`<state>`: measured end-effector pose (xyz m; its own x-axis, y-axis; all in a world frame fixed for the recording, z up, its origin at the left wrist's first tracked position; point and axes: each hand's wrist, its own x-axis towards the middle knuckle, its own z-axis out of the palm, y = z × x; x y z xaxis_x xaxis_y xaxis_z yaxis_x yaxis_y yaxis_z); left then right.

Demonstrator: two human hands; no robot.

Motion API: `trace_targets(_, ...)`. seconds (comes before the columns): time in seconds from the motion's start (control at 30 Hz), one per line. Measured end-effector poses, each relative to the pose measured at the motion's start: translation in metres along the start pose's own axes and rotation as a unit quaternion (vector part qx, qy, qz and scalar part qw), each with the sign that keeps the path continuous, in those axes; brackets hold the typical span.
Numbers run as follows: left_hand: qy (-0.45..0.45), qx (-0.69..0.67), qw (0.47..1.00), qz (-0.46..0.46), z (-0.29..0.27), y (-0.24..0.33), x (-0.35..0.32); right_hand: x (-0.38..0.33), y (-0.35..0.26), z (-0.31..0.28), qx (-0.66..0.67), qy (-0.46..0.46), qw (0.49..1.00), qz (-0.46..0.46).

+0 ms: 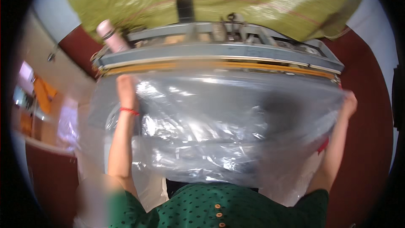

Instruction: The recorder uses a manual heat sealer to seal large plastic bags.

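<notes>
A wide, shiny, see-through plastic sheet (202,114) is spread between my two arms, creased and full of glare, and hangs down toward my body. My left hand (125,88) is closed on its far edge at the left, close to an orange strip (253,66) along a long grey-blue metal frame (190,52). At the sheet's right end my right hand (349,102) is closed round the far corner, just beyond the frame's end. The fingers of both hands are partly hidden and slightly blurred.
A pink bottle (112,36) leans at the frame's left end. Small tools and parts lie in the frame's trough. Behind is a large yellow-green woven sheet (236,0). A doorway (46,101) with an orange cloth (42,95) is at left.
</notes>
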<state>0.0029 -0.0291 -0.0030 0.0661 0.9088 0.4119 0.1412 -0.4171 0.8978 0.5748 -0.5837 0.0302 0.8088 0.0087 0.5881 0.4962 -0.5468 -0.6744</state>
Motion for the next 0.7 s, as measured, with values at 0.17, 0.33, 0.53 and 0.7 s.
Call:
trace_targets(0.17, 0.054, 0.090, 0.995, 0.003, 0.003, -0.062, 0.040, -0.004, 0.031, 0.128, 0.007, 0.060, 0.996, -0.061)
trace_targets(0.33, 0.040, -0.029, 0.998, -0.035, 0.019, -0.081, 0.070, 0.004, 0.014, 0.157, 0.066, 0.055, 0.994, 0.069)
trace_targets(0.53, 0.156, 0.001, 0.987, 0.037, 0.022, -0.085, 0.067, 0.004, 0.028, 0.168, 0.032, 0.153, 0.986, 0.049)
trace_targets(0.7, 0.159, -0.130, 0.974, -0.095, 0.044, -0.047, 0.058, 0.029, 0.081, 0.135, 0.308, 0.124, 0.929, 0.165)
